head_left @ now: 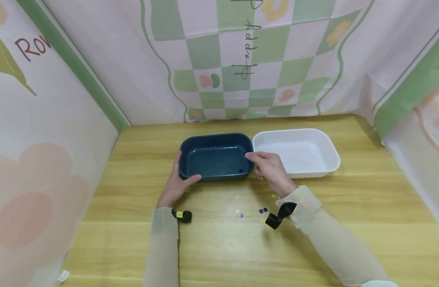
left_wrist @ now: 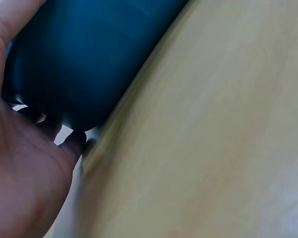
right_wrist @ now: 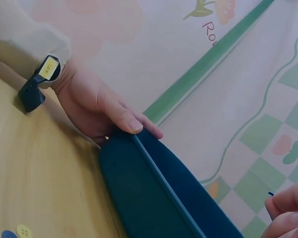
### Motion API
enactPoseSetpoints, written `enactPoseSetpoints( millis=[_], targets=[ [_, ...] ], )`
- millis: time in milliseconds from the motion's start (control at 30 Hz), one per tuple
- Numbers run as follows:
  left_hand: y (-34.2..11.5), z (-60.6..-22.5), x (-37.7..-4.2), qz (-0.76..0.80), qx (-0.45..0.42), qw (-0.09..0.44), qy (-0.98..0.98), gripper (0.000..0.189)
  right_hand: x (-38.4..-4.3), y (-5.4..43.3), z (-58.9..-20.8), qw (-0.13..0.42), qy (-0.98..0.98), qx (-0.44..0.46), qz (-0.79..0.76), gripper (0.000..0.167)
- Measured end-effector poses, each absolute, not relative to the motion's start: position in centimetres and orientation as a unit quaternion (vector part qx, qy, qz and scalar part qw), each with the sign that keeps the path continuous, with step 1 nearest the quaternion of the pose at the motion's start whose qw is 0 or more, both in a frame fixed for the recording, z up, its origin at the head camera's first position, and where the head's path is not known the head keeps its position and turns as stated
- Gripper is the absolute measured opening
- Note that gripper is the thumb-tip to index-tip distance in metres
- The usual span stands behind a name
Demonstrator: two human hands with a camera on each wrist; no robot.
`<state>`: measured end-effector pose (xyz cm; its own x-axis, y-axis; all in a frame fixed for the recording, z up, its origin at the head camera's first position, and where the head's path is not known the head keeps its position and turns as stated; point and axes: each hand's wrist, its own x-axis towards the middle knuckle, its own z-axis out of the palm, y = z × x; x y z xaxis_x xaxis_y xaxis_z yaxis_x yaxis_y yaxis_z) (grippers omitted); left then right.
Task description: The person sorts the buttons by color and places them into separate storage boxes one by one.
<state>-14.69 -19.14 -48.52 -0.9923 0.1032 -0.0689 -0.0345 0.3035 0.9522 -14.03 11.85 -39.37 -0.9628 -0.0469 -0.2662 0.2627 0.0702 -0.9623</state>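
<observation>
The left hand (head_left: 176,184) grips the left end of the dark blue rectangular dish (head_left: 216,159), its thumb at the front rim and its fingers round the outside of the end wall, a hold that probably serves to keep the dish from sliding on the wood-grain tabletop (head_left: 212,255). The right hand (head_left: 273,168) pinches a dark blue button (head_left: 245,153) between thumb and fingertip, over the right end of the same dish; the tip grip seems suited to so small and thin a piece. A second dark blue button (head_left: 241,171) lies inside the dish near its front right corner. The white dish (head_left: 294,153) stands just beside the blue one on the right, the two likely set close so that both are in easy reach, and the right hand partly hides its near left corner. In front of the dishes, yellow buttons (head_left: 248,230) and loose blue buttons (head_left: 261,211) lie scattered between the forearms. The right wrist camera (head_left: 273,221) hangs near these pieces and may block sight of some. A checked cloth (head_left: 241,95) rises behind the dishes and limits room at the back.
</observation>
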Motion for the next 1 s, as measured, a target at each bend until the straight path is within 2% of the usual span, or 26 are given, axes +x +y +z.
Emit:
enactPoseSetpoints(
  millis=[367, 1000],
  targets=[
    [-19.02, -48.42, -14.64, 0.593, 0.018, 0.057, 0.803, 0.106, -14.08, 11.51, -39.45, 0.122, 0.718, 0.07, -0.681, 0.041],
    [-19.03, -48.52, -14.65, 0.588, 0.019, 0.056, 0.807, 0.106, -13.77, 11.85, -39.51, 0.109, 0.717, 0.075, -0.685, 0.041]
  ],
)
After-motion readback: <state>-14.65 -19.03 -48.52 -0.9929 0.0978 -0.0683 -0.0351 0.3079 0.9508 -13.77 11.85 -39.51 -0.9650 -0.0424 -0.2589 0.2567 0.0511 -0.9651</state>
